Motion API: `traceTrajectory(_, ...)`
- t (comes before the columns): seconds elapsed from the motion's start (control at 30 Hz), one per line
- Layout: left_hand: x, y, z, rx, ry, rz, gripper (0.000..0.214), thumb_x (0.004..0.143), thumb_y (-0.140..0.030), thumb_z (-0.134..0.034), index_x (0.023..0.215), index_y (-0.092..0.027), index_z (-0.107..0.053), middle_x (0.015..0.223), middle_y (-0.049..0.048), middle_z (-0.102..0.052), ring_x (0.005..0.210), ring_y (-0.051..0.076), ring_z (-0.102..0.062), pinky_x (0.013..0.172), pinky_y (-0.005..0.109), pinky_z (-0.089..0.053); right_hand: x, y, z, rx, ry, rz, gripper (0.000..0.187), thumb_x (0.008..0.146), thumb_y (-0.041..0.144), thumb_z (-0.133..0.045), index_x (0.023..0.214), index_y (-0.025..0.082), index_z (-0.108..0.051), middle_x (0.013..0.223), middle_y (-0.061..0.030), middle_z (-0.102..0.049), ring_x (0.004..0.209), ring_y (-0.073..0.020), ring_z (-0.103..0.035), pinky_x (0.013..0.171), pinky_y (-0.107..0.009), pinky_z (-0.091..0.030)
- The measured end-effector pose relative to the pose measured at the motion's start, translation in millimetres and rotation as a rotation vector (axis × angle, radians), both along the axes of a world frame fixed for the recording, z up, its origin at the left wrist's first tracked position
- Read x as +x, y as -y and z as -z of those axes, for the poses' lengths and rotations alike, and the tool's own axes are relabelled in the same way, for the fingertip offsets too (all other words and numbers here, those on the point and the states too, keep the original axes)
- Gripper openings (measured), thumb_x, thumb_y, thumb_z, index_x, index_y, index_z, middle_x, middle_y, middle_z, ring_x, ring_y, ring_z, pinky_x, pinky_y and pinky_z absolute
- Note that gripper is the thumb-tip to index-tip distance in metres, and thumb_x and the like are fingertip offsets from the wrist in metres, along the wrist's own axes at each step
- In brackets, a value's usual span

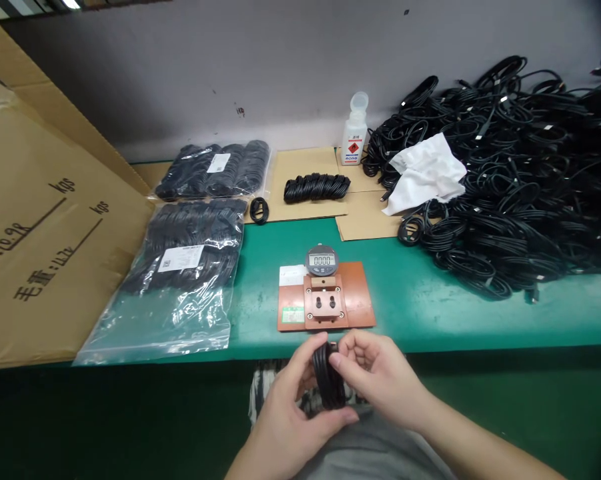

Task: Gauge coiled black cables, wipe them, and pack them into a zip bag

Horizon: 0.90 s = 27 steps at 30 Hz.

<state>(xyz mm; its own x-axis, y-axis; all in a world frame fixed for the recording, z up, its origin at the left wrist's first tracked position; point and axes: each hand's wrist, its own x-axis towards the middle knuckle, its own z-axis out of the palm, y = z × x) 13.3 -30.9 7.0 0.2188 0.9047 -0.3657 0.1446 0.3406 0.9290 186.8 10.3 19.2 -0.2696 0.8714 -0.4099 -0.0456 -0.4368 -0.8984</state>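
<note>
A coiled black cable (327,377) is held up in front of my lap, just off the table's near edge. My left hand (295,403) grips the coil between thumb and fingers from the left and below. My right hand (373,367) is closed at the coil's upper right, pinching what looks like the cable's end; the fingers partly hide it. Beyond both hands, a digital gauge (322,260) reading 0.000 stands on a reddish-brown fixture plate (359,293) with a small metal block.
At the right lies a big heap of black cables (505,187) with a white cloth (425,175) on it. A plastic bottle (354,137) stands behind. Bagged coils (195,233) and a cardboard box (55,227) are left. A row of coils (316,188) and a single coil (259,211) lie on cardboard.
</note>
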Motion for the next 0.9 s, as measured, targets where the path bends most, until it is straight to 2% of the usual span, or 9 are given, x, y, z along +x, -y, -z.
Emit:
traceTrajectory(0.1, -1.1, 2.7, 1.7, 0.02, -0.05, 0.035, 0.078, 0.076, -0.033, -0.086, 0.146, -0.037, -0.051, 0.143, 0.0068, -0.061, 0.126, 0.029, -0.064, 0.111, 0.045, -0.049, 3.7, 0.1, -2.1, -0.048, -0.042, -0.01, 0.048, 0.074, 0.06, -0.078, 0.068, 0.019, -0.053, 0.051, 0.0083, -0.048, 0.042, -0.0054, -0.04, 0.041, -0.018, -0.034)
traceTrajectory(0.2, -1.2, 4.7, 1.9, 0.036, -0.067, 0.056, 0.079, 0.076, -0.032, -0.086, 0.146, -0.04, -0.05, 0.147, 0.0051, -0.059, 0.129, 0.029, -0.062, 0.111, 0.045, -0.049, 5.3, 1.8, -2.3, -0.101, -0.078, -0.041, 0.053, 0.072, 0.065, -0.078, 0.069, 0.019, -0.052, 0.048, 0.0084, -0.049, 0.039, -0.0046, -0.04, 0.039, -0.016, -0.034)
traceTrajectory(0.37, 1.7, 5.0, -0.1, -0.022, 0.043, 0.021, 0.083, 0.072, -0.03, -0.089, 0.146, -0.037, -0.051, 0.142, 0.0066, -0.063, 0.124, 0.028, -0.066, 0.108, 0.043, -0.052, 2.6, 3.6, -1.8, -0.147, -0.091, -0.059, 0.056, 0.07, 0.069, -0.077, 0.069, 0.02, -0.05, 0.044, 0.0083, -0.052, 0.035, -0.0037, -0.039, 0.036, -0.015, -0.033)
traceTrajectory(0.53, 4.2, 5.4, -3.1, -0.098, 0.121, -0.016, 0.089, 0.067, -0.03, -0.093, 0.146, -0.032, -0.052, 0.137, 0.0087, -0.067, 0.127, 0.031, -0.064, 0.106, 0.043, -0.053, 4.8, 0.9, -8.8, -0.168, -0.087, -0.092, 0.051, 0.07, 0.062, -0.079, 0.068, 0.021, -0.05, 0.043, 0.0097, -0.051, 0.034, -0.0038, -0.038, 0.033, -0.014, -0.03)
traceTrajectory(0.7, 6.8, 4.4, 0.2, -0.096, 0.153, -0.014, 0.092, 0.064, -0.026, -0.095, 0.145, -0.032, -0.053, 0.137, 0.0085, -0.068, 0.129, 0.031, -0.062, 0.11, 0.043, -0.05, 7.3, 0.7, -5.2, -0.164, -0.054, -0.204, 0.035, 0.076, 0.039, -0.079, 0.068, 0.02, -0.052, 0.046, 0.0101, -0.051, 0.036, -0.0032, -0.04, 0.035, -0.013, -0.031)
traceTrajectory(0.8, 6.8, 4.3, 1.5, -0.088, 0.19, -0.024, 0.085, 0.067, -0.024, -0.092, 0.143, -0.031, -0.054, 0.134, 0.0091, -0.069, 0.126, 0.031, -0.065, 0.107, 0.043, -0.052, 4.8, 2.9, 0.5, -0.132, -0.054, -0.141, 0.036, 0.076, 0.04, -0.08, 0.069, 0.019, -0.052, 0.051, 0.0091, -0.054, 0.04, -0.0037, -0.045, 0.039, -0.014, -0.035)
traceTrajectory(0.9, 4.8, 4.4, 0.3, -0.093, 0.308, -0.052, 0.083, 0.071, -0.021, -0.09, 0.144, -0.031, -0.052, 0.124, 0.0089, -0.073, 0.112, 0.029, -0.073, 0.099, 0.04, -0.058, 2.3, 4.7, 2.2, -0.151, -0.082, -0.058, 0.044, 0.077, 0.054, -0.078, 0.076, 0.02, -0.05, 0.051, 0.0091, -0.055, 0.039, -0.0048, -0.047, 0.039, -0.015, -0.039)
